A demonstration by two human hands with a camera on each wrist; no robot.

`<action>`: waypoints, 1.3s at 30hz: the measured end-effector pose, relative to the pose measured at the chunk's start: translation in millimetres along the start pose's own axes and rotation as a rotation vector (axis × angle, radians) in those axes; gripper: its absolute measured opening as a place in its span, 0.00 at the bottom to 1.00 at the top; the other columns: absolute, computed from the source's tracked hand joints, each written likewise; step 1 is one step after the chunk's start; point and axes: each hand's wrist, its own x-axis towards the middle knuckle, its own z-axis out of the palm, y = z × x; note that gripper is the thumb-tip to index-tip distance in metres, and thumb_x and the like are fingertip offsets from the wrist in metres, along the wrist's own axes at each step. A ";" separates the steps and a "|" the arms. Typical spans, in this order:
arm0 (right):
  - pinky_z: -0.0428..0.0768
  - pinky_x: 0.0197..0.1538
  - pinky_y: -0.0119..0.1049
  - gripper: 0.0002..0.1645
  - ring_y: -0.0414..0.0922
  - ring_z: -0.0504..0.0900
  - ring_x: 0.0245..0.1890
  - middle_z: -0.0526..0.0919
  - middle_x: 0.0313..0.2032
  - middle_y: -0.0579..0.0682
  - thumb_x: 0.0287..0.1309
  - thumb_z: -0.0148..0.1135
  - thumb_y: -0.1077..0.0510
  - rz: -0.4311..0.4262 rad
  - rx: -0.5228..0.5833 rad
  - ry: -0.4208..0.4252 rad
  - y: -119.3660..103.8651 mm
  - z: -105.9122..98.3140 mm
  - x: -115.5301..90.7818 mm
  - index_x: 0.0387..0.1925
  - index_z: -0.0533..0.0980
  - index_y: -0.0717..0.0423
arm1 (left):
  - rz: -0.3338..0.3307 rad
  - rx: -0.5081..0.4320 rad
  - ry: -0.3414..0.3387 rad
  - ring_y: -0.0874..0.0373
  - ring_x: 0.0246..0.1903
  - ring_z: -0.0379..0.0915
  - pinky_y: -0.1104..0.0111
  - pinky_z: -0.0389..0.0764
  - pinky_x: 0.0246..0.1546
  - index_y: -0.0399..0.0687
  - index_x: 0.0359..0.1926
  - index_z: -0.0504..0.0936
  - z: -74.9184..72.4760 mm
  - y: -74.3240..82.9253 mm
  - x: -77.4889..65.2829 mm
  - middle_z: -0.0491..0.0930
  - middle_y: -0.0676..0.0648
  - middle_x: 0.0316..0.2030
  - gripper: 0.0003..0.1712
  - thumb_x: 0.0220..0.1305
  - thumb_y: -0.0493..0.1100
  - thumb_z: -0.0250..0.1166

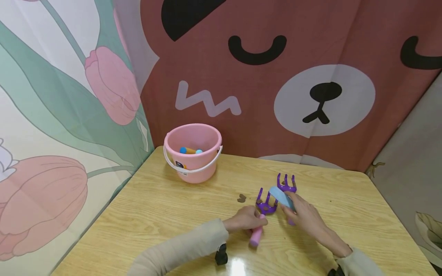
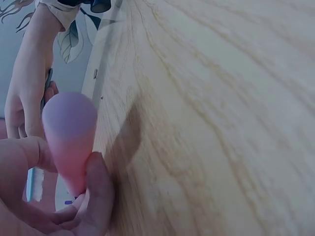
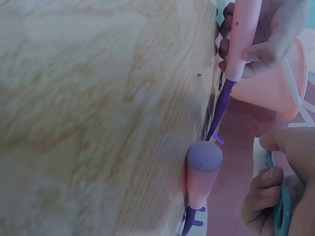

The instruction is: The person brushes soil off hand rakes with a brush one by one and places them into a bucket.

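Observation:
My left hand (image 1: 244,219) grips the pink handle (image 1: 257,233) of a small garden rake with purple tines (image 1: 266,208). Brown bits cling to those tines. In my right hand (image 1: 307,217) is a light-blue brush (image 1: 281,196), its head over the tabletop close to the tines. White bristles (image 3: 258,156) and a blue-green handle with a loop (image 3: 282,209) show in the right wrist view. A second purple rake (image 1: 286,187) lies on the table behind the brush, partly hidden by my right hand; its pink handle (image 3: 202,172) shows in the right wrist view.
A pink bucket (image 1: 195,174) with a white handle stands at the back left, with blue-ended things (image 1: 189,150) inside. A brown crumb-like piece (image 1: 241,198) lies on the wooden table (image 1: 165,230). Printed cloth (image 1: 255,88) hangs behind.

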 end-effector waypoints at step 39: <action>0.64 0.15 0.29 0.33 0.34 0.64 0.11 0.68 0.17 0.42 0.66 0.63 0.50 0.031 0.005 -0.144 1.2 3.4 0.2 0.67 0.67 0.58 | 0.020 -0.120 -0.034 0.60 0.07 0.69 0.72 0.73 0.08 0.34 0.18 0.80 -17.3 -18.3 3.1 0.79 0.43 0.13 0.22 0.68 0.43 0.60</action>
